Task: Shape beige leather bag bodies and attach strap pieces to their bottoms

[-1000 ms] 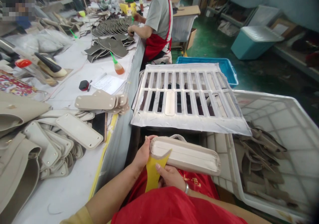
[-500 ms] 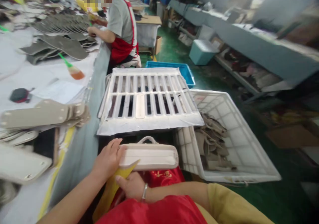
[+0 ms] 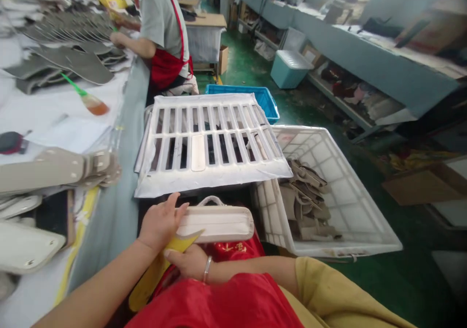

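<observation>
A cream handbag (image 3: 219,223) with a small top handle (image 3: 211,200) lies across my lap, its long narrow side facing up. My left hand (image 3: 160,223) grips the bag's left end, some fingers raised along its far edge. In my right hand (image 3: 189,262) is a flat yellow piece (image 3: 151,274) with a pointed, notched end; its tip overlaps the bag's near edge. Whether the tip touches the bag I cannot tell. Part of the yellow piece is hidden behind my hands.
Ahead stands a white slatted rack (image 3: 175,174) with a cream strip (image 3: 199,153) on it. A white crate (image 3: 365,211) to the right holds taupe pieces. On the left table lie taupe straps (image 3: 47,170) and a brush (image 3: 89,101). A co-worker (image 3: 164,31) sits beyond.
The view has shifted slightly, so the surroundings sit further left. My left hand's fingers have lifted and spread a little at the bag's end. The right hand keeps its hold.
</observation>
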`<state>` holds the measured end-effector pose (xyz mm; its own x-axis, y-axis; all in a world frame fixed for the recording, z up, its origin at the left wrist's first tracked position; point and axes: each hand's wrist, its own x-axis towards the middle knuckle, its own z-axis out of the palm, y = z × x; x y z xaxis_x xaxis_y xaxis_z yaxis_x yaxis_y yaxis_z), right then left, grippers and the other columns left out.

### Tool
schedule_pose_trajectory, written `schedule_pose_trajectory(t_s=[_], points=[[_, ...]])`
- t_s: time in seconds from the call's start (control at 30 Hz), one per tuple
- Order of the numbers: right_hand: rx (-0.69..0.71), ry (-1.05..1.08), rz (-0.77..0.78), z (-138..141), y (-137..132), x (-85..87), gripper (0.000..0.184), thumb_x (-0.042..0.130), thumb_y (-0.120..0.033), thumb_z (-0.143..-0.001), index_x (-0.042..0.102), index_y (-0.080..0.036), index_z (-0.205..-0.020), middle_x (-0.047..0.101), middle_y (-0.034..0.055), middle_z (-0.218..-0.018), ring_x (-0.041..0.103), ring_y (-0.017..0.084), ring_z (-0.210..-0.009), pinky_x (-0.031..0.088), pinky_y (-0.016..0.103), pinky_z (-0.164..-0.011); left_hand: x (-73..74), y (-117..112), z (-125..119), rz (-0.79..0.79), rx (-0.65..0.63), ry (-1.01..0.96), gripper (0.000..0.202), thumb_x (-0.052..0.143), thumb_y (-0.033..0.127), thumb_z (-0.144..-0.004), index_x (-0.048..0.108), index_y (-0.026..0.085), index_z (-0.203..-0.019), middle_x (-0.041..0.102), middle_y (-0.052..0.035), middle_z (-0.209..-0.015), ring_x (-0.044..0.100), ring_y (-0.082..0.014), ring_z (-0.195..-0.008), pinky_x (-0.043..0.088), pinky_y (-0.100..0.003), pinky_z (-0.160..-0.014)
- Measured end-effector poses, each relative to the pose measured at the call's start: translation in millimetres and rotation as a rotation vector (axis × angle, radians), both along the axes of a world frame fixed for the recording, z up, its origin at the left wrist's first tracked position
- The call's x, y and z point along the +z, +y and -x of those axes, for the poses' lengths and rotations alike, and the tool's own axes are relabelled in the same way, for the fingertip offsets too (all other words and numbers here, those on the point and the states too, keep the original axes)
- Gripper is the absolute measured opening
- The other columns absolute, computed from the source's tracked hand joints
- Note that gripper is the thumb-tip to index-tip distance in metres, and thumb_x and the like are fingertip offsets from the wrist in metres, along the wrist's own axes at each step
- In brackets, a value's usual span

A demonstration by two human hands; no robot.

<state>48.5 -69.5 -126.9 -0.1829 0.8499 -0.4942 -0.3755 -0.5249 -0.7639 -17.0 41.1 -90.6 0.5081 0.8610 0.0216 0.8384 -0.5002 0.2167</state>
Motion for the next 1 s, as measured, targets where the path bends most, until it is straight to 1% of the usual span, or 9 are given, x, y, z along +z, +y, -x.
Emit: schedule_pose_trajectory(t_s=[0.1,0.2,0.3,0.47,0.53,0.67,0.73,0.83,1.0], points=[[0.11,0.108,0.122,1,-9,14.7,0.057,0.067,-0.055,-0.055,0.057,-0.013,-0.092,0.065,0.0086,-0.08,0.062,0.024,-0.07,0.05,0.046,-0.071,2.2,-8,13,0.29,0.164,-0.414,0.054,0.031,0.054,-0.087,0.043,0.014,-0.122,0.064,-0.0102,-0.083,0.061,-0.0237,-0.078,0.044,-0.034,-0.072],[0.012,-0.02,-0.24,-18,-24,32.8,0.045,0.069,-0.049,-0.056,0.063,-0.013,-0.083,0.067,0.0092,-0.085,0.061,0.024,-0.083,0.046,0.04,-0.085,-3.7,-16,41,0.724,0.421,-0.982,0.06,0.02,0.058,-0.087,0.043,0.014,-0.121,0.063,-0.0128,-0.1,0.061,-0.0208,-0.086,0.046,-0.031,-0.072],[-0.172,-0.092,-0.242,-55,-46,50.0,0.036,0.068,-0.043,-0.062,0.065,-0.012,-0.08,0.068,0.0106,-0.085,0.062,0.025,-0.084,0.049,0.038,-0.083,-10.1,-32,67,0.965,0.5,-1.226,0.058,0.029,0.058,-0.086,0.05,0.015,-0.118,0.056,-0.0129,-0.117,0.056,-0.0222,-0.103,0.046,-0.03,-0.076],[-0.504,0.127,-0.051,-123,-74,70.8,0.037,0.065,-0.03,-0.063,0.062,-0.015,-0.097,0.065,0.0123,-0.099,0.064,0.025,-0.08,0.053,0.039,-0.071,-9.8,-55,76,0.963,0.379,-1.263,0.043,0.049,0.043,-0.083,0.052,0.02,-0.119,0.049,-0.0065,-0.129,0.043,-0.0228,-0.118,0.042,-0.031,-0.087],[-0.639,0.151,-0.024,-147,-75,74.8,0.033,0.063,-0.028,-0.062,0.062,-0.015,-0.092,0.065,0.0124,-0.092,0.063,0.023,-0.074,0.053,0.039,-0.068,-7.2,-57,72,0.949,0.316,-1.25,0.046,0.052,0.04,-0.081,0.05,0.018,-0.121,0.05,-0.0078,-0.127,0.045,-0.0231,-0.117,0.041,-0.033,-0.091],[-0.832,0.117,-0.202,-178,-62,79.4,0.023,0.063,-0.024,-0.063,0.06,-0.016,-0.084,0.059,0.0017,-0.072,0.052,0.009,-0.054,0.052,0.03,-0.061,-6.6,-54,71,0.902,0.205,-1.107,0.051,0.05,0.042,-0.081,0.045,0.015,-0.124,0.049,-0.0102,-0.128,0.045,-0.024,-0.118,0.037,-0.037,-0.098],[-0.869,0.05,-0.36,-186,-51,77.5,0.03,0.065,-0.022,-0.062,0.058,-0.016,-0.09,0.054,-0.0023,-0.07,0.047,0.006,-0.052,0.047,0.022,-0.053,-11.5,-51,73,0.759,0.169,-0.948,0.053,0.047,0.045,-0.082,0.044,0.015,-0.125,0.047,-0.01,-0.13,0.04,-0.0237,-0.122,0.029,-0.039,-0.104],[-0.953,-0.091,-0.463,-188,-33,67.5,0.033,0.067,-0.025,-0.065,0.056,-0.016,-0.094,0.05,-0.0046,-0.066,0.045,0.005,-0.05,0.04,0.019,-0.046,-21.6,-46,75,0.601,0.138,-0.75,0.053,0.042,0.048,-0.083,0.042,0.015,-0.125,0.044,-0.0095,-0.132,0.037,-0.023,-0.124,0.02,-0.04,-0.108],[-0.876,-0.138,-0.507,-176,-14,52.7,0.033,0.064,-0.036,-0.072,0.056,-0.015,-0.096,0.05,-0.0042,-0.065,0.041,0.003,-0.044,0.034,0.018,-0.041,-24.0,-46,72,0.633,0.202,-0.743,0.054,0.037,0.051,-0.084,0.042,0.016,-0.125,0.044,-0.0098,-0.132,0.039,-0.0223,-0.123,0.024,-0.039,-0.107]])
